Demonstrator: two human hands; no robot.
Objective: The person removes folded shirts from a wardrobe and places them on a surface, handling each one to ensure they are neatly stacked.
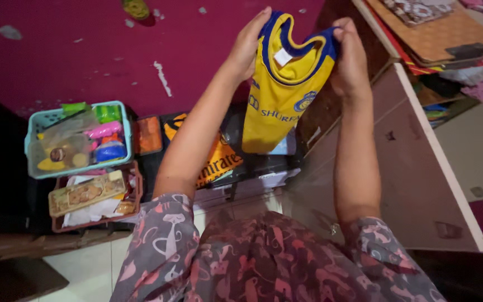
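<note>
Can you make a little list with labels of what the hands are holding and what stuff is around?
left hand: grips the shirt's left shoulder
right hand: grips the shirt's right shoulder
shirt: yellow, blue trim, sleeveless, hanging down
teal basket: left of the arms, full of small packets
brown tray: below the basket, holds a flat packet
wall: dark pink, chipped paint
board: brown, to the right

A single head-worn camera looks steeply down from above the person's chest, close to the raised arms. The patterned sleeves fill the near bottom edge, the magenta wall lies far at the top, a teal basket sits left, and a wooden cabinet door runs along the right.
</note>
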